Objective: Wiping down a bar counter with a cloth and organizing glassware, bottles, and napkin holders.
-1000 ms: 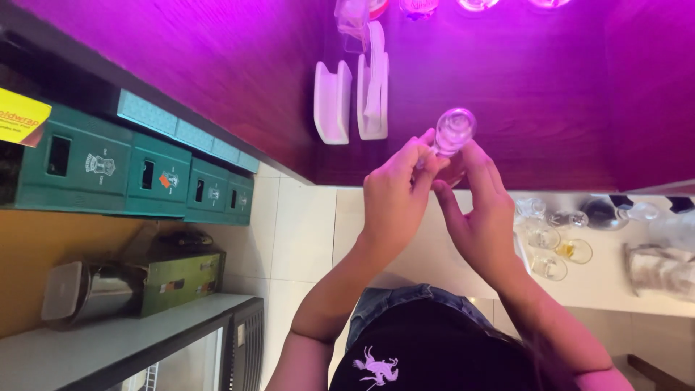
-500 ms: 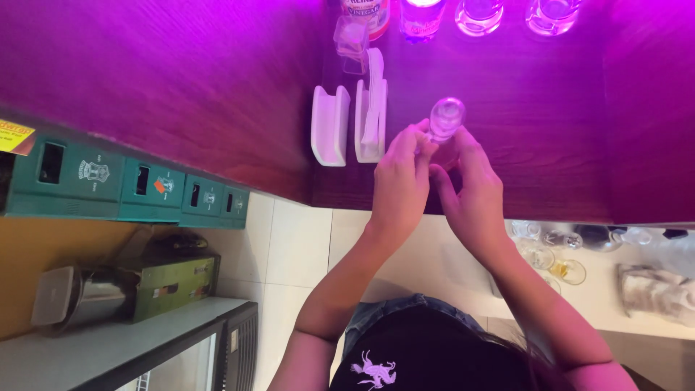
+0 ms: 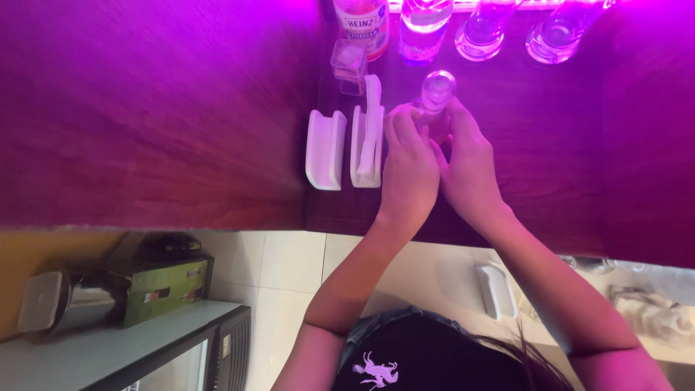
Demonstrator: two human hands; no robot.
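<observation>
Looking down through the head camera, I see both hands further up the dark wooden shelf (image 3: 217, 108) than before. My left hand (image 3: 409, 170) and right hand (image 3: 467, 166) wrap their fingers around a small clear glass bottle (image 3: 436, 90), just beside two white curved plastic holders (image 3: 326, 148). Clear glass bottles (image 3: 481, 32) now line the lit back edge; I cannot tell their contents.

Dark wood counter (image 3: 159, 108) (magenta-lit)
</observation>
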